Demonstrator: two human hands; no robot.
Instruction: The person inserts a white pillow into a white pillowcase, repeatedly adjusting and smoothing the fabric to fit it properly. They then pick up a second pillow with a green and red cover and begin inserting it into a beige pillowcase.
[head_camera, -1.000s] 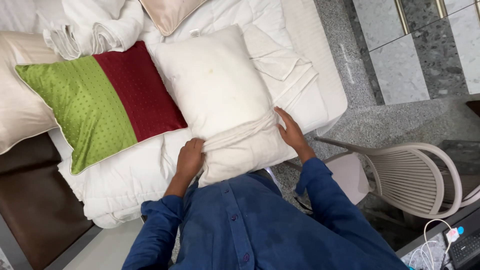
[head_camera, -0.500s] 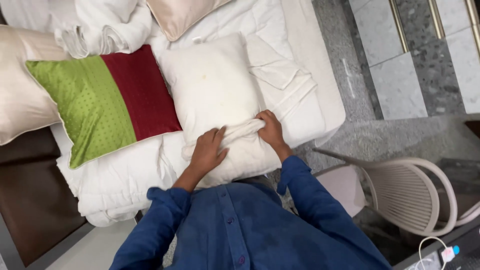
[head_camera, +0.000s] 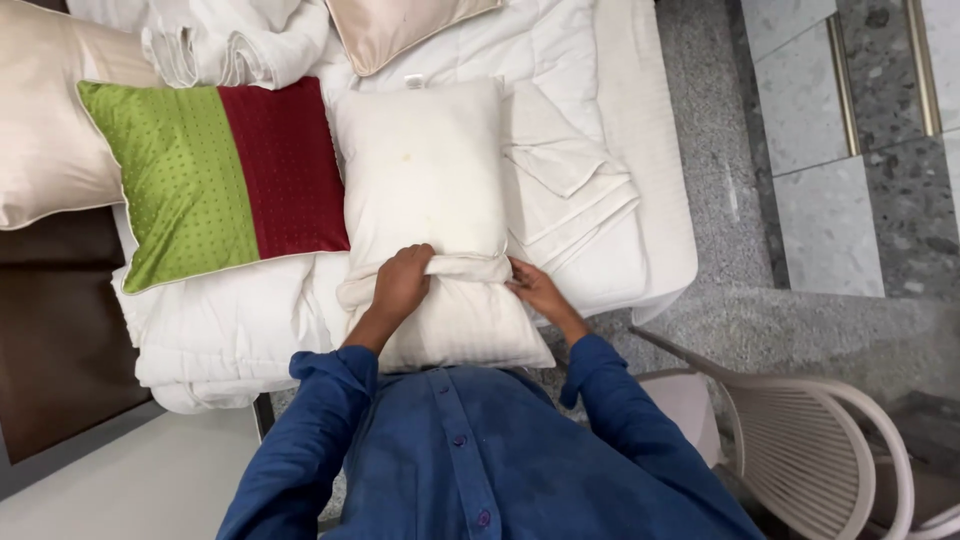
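Both hands gripped the bunched pillowcase (head_camera: 470, 268) across the white pillow (head_camera: 425, 170): the left hand (head_camera: 400, 283) closed on it, the right hand (head_camera: 537, 290) apparently pinching its edge on the bed (head_camera: 655, 180).

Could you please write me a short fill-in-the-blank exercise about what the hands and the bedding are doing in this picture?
1. Both hands, left hand and right hand, grip the bunched edge of a ____ case on the white pillow.
2. The cushion left of that pillow is green and ____.
3. The chair stands on the person's ____ side.

Missing words: white; red; right
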